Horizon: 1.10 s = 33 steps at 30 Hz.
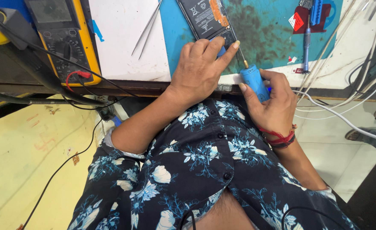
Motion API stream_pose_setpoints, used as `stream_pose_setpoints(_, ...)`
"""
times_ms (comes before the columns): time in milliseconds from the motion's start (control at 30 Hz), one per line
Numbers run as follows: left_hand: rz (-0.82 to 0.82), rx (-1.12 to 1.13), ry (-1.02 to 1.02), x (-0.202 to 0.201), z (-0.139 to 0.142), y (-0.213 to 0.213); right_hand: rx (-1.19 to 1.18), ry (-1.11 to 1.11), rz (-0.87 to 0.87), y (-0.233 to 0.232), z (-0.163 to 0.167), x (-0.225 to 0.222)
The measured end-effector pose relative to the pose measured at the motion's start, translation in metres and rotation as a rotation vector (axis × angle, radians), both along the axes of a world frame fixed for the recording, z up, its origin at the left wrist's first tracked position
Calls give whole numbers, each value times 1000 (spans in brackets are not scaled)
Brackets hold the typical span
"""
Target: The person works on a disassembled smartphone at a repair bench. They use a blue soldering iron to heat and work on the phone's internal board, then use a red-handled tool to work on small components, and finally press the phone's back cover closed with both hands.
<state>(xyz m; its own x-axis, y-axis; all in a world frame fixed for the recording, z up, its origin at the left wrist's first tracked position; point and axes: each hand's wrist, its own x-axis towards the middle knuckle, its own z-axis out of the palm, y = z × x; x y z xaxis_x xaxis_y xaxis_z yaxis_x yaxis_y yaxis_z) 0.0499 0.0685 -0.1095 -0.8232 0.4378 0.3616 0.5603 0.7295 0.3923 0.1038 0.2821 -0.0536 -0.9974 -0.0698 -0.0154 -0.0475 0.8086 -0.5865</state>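
- Nearest the camera, a floral dark shirt (pixel 205 170) fills the lower frame and hides the person's lap; 1 thin black cable (pixel 56 174) runs over the yellow floor to the left of it.
- The right hand (pixel 273 104) sits just off the near edge of the workbench (pixel 124 38), fingers closed around 1 blue-handled screwdriver (pixel 254 81). The palm covers the handle's lower end.
- The screwdriver's long axis runs diagonally: handle toward the person and right, thin metal shaft pointing up and left toward the phone. The tip itself is hidden behind the left hand's index finger.
- A red thread band (pixel 281 137) wraps the right wrist.
- The left hand (pixel 200 68) lies across the bench edge, fingers curled and pressing down on the near end of 1 opened phone (pixel 207 19); the index finger stretches right, touching the screwdriver shaft.
- The phone lies on the teal mat (pixel 264 30), battery side up, long axis running away from the person and tilted slightly left. Its far end is cut off by the frame; its near end is under the fingers.
- Left of the phone, 1 pair of tweezers (pixel 147 27) rests on a white sheet.
- Far left of the phone, 1 yellow multimeter (pixel 64 38), top cut off.
- Right of the phone, 1 second blue tool (pixel 307 42) and several white cables (pixel 345 64), too tangled to count.
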Motion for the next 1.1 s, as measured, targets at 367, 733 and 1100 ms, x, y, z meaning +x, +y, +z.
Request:
stream_pose_setpoints(367, -12, 10, -13, -1, 0, -1, 11, 16, 8, 1, -3, 2)
stream_pose_setpoints(733, -16, 0, -19, -2, 0, -2, -1, 8, 3, 0, -2, 1)
stream_pose_setpoints(1100, -20, 5, -25, -1, 0, -2, -12, 17, -2, -1, -2, 0)
